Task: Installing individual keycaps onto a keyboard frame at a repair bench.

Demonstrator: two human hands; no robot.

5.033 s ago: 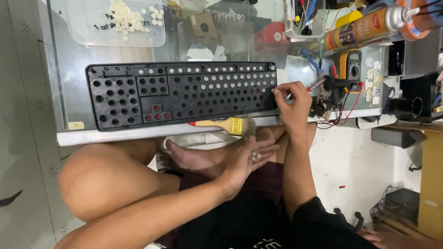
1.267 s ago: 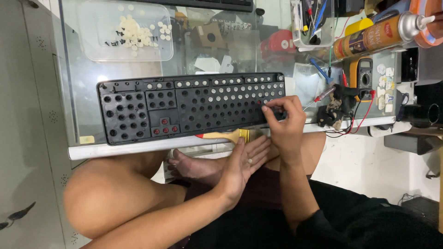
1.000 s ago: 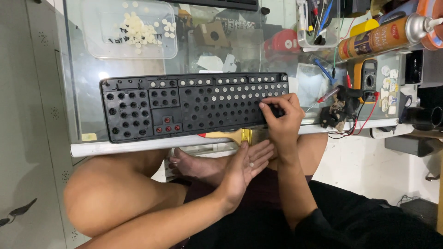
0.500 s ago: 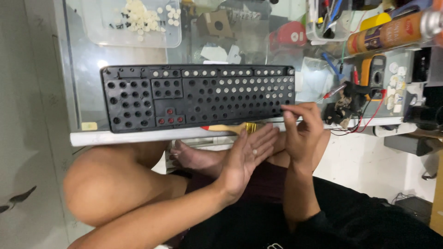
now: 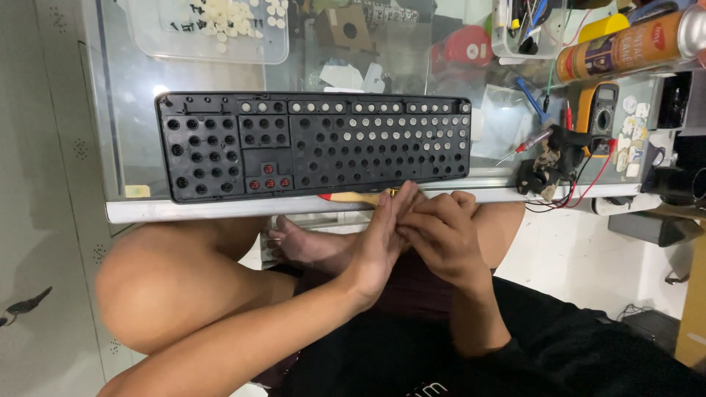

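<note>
On glass table (image 5: 132, 132), black perforated keyboard frame (image 5: 316, 143), right hand (image 5: 441, 235) fingering left hand (image 5: 379, 242)

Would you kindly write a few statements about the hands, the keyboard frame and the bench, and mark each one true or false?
1. The black keyboard frame lies flat on the glass table. True.
2. The right hand rests on the keyboard frame. False: it is below the table's edge, against the left hand.
3. A clear tray of small white pieces sits beyond the keyboard frame. True.
4. The yellow multimeter stands at the frame's left end. False: it is off the right end, near the orange spray can.
5. Every hole in the frame holds a white piece. False: most are empty.
</note>
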